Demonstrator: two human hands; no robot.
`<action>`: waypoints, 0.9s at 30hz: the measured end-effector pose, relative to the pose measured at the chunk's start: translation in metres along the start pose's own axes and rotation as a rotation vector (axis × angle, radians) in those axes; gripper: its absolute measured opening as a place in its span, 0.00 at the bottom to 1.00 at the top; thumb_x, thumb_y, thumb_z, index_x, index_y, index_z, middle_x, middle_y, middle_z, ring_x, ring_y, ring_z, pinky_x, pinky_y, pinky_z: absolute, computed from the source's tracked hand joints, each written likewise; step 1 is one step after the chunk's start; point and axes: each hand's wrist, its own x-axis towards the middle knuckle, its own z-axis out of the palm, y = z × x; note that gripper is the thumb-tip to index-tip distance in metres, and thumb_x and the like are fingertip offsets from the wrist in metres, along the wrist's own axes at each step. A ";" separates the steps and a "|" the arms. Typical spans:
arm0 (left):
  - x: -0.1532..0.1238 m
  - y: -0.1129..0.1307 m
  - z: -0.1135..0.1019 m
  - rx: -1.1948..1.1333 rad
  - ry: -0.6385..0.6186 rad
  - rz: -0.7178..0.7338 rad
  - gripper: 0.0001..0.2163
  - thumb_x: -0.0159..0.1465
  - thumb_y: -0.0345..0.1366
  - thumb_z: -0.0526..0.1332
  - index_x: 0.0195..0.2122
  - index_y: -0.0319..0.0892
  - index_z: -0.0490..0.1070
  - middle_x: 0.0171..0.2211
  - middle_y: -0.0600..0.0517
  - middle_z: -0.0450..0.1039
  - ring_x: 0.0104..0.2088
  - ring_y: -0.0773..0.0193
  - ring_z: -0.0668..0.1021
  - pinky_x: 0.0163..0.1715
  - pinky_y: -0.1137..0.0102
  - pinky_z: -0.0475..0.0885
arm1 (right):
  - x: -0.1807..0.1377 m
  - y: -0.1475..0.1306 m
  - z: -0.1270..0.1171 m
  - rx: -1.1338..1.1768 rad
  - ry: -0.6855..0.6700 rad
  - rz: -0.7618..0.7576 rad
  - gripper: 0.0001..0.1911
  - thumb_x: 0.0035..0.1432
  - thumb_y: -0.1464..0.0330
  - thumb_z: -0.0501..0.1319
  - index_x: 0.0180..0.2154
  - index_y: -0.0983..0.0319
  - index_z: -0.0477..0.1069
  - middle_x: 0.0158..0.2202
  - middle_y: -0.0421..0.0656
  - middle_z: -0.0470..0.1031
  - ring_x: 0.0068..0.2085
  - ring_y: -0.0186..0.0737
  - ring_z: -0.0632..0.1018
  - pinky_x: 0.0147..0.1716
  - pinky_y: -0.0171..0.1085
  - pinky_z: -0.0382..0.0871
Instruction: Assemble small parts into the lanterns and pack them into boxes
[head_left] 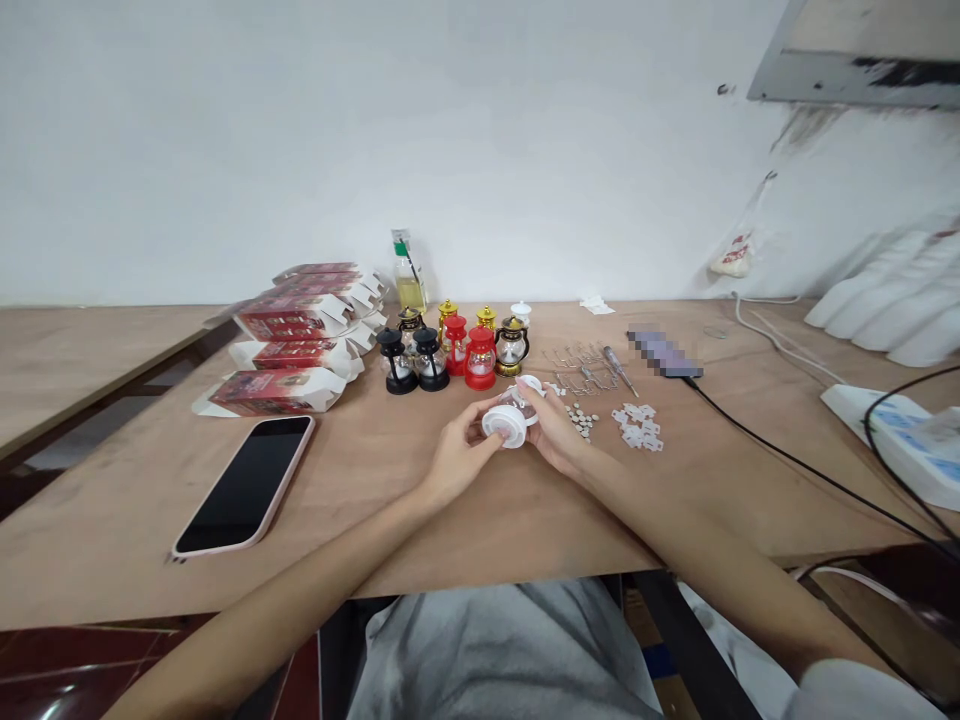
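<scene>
Both my hands hold one small white lantern [505, 425] just above the table, tilted so that its round base faces me. My left hand [461, 450] is closed around the base, its thumb on the underside. At the clear middle and white top, my right hand [555, 430] grips the same lantern. Behind it stand several small lanterns: black ones [431, 360], red ones [480, 358], a bronze one [511, 347], gold-topped ones and a white one [520, 314]. Close to my right hand lie button cells [582, 418] and white plastic pieces [639, 428].
Printed boxes [277, 390] are stacked at the left, behind a phone [244, 490]. A bottle [408, 275] stands near the wall. Wire handles [581, 368], a screwdriver [619, 370] and a cabled phone [664, 352] lie right of centre. A power strip [892, 440] sits far right.
</scene>
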 end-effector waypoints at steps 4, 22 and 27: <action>0.000 0.000 0.000 0.010 0.009 0.006 0.23 0.53 0.36 0.64 0.50 0.38 0.69 0.49 0.45 0.74 0.43 0.59 0.77 0.42 0.67 0.74 | -0.001 -0.001 0.001 -0.011 0.002 -0.008 0.20 0.41 0.56 0.70 0.33 0.59 0.66 0.31 0.35 0.74 0.29 0.33 0.75 0.25 0.32 0.71; -0.001 -0.002 0.000 0.183 0.116 -0.005 0.22 0.48 0.30 0.61 0.47 0.38 0.70 0.42 0.48 0.77 0.40 0.59 0.79 0.40 0.68 0.74 | -0.008 0.005 0.004 -0.080 0.002 -0.066 0.27 0.45 0.57 0.68 0.44 0.53 0.58 0.38 0.35 0.72 0.34 0.34 0.76 0.27 0.35 0.75; -0.001 -0.004 0.001 0.197 0.124 -0.021 0.23 0.48 0.30 0.62 0.48 0.38 0.70 0.41 0.48 0.77 0.38 0.60 0.79 0.35 0.70 0.75 | -0.010 0.006 0.006 -0.079 0.013 -0.064 0.27 0.45 0.57 0.68 0.44 0.52 0.58 0.39 0.35 0.72 0.35 0.35 0.76 0.28 0.35 0.75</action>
